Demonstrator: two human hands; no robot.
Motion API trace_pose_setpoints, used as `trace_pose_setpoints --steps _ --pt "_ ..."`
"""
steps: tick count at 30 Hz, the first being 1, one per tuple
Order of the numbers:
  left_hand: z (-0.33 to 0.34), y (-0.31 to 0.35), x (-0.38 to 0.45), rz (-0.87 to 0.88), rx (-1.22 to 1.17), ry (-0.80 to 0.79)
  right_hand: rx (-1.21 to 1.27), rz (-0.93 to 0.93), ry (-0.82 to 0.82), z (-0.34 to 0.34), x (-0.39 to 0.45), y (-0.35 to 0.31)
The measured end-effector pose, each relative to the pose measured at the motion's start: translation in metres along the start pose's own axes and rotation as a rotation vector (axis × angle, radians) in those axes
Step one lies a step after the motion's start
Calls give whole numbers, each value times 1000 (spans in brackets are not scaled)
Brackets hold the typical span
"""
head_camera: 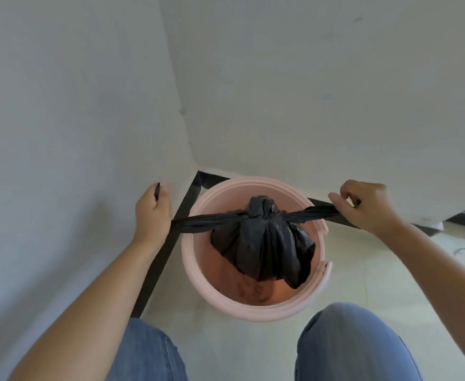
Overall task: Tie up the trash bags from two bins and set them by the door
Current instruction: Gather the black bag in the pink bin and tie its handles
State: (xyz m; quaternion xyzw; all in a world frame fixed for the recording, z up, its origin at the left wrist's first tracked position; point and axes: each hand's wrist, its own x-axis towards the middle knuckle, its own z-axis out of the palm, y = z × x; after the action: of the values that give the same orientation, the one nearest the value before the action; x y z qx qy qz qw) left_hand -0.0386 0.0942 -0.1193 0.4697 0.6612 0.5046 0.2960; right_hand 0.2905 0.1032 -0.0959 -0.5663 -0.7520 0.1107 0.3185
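Note:
A black trash bag (264, 243) hangs over the mouth of a round pink bin (190, 259) that stands in a room corner. A knot sits at the bag's top, and two stretched ends run out sideways from it. My left hand (152, 213) grips the left end, held taut out past the bin's left rim. My right hand (365, 204) pinches the right end beyond the right rim. The bag's gathered body sags into the bin, whose inside is bare and stained at the bottom.
White walls meet in the corner just behind the bin, with a black skirting strip (165, 251) along their base. My knees in blue jeans (355, 345) are close in front of the bin. Pale tiled floor (368, 270) stretches to the right.

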Motion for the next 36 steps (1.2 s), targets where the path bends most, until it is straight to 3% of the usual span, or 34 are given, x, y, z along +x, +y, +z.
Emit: trace_pose_setpoints --steps 5,11,14,17,19,22,25,31,34,36 --pt "8 13 6 -27 -1 -11 -144 -66 10 11 -2 -2" --pt "33 15 -10 -155 -265 -95 62 34 25 36 0 -30" --pt "47 22 -12 -204 -423 -61 310 144 51 48 2 -45" --pt "50 19 -13 -370 -605 -64 759 390 -15 48 -1 -52" --pt "52 0 -26 -412 -453 -134 802 458 -51 55 -13 -47" --pt "55 -25 -60 -318 40 -287 853 642 61 70 -30 -40" --pt "60 -36 -69 -269 134 -304 836 758 165 71 -34 -37" --pt "64 -32 -58 -536 420 -482 416 628 -132 86 -34 -43" --pt "68 -35 -51 -575 323 -426 254 603 -329 95 -30 -45" --pt "71 -34 -46 -561 232 -379 301 673 -398 99 -25 -44"
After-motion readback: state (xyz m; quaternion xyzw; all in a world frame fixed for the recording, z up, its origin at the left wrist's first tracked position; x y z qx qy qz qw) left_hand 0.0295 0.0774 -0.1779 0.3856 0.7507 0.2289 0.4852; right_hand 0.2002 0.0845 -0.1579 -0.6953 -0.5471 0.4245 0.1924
